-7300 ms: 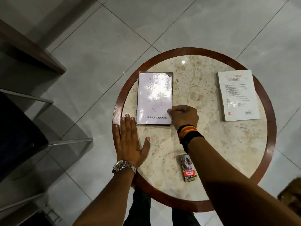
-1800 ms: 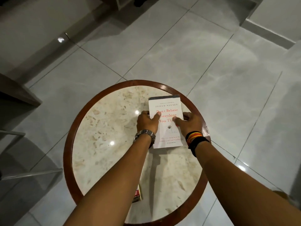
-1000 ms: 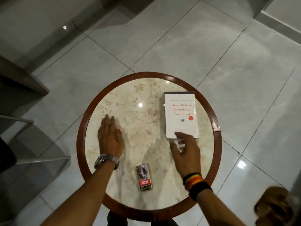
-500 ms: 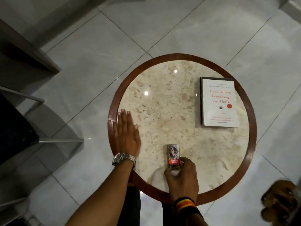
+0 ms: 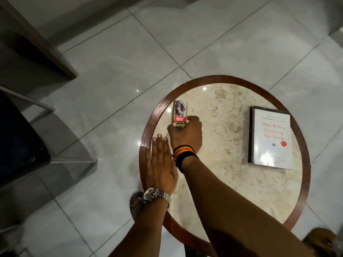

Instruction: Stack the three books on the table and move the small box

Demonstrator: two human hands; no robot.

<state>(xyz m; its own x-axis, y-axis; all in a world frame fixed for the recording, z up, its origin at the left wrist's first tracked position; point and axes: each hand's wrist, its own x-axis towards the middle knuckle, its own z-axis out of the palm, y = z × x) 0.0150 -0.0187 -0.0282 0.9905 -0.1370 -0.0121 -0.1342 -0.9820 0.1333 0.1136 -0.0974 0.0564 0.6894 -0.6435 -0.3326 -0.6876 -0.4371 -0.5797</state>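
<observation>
A stack of books (image 5: pixel 272 138) lies on the right side of the round marble table (image 5: pixel 222 112), a white cover with red lettering on top. The books underneath are hidden except for dark edges on the left. The small box (image 5: pixel 179 113), with a picture and a red band, sits at the table's left side by the wooden rim. My right hand (image 5: pixel 186 136) grips its near end with fingers on both sides. My left hand (image 5: pixel 160 166) lies flat and open on the table's left edge, right beside my right wrist.
A wooden rim (image 5: pixel 148 127) rings the table. Grey tiled floor surrounds it. A dark chair with metal legs (image 5: pixel 22 138) stands to the left, and a wooden furniture edge (image 5: pixel 46 49) at upper left. A sandalled foot (image 5: pixel 135 203) shows below my left wrist.
My right hand has carried the small box from the table's near edge to its left side. My left hand stays flat on the rim. The view has shifted left.
</observation>
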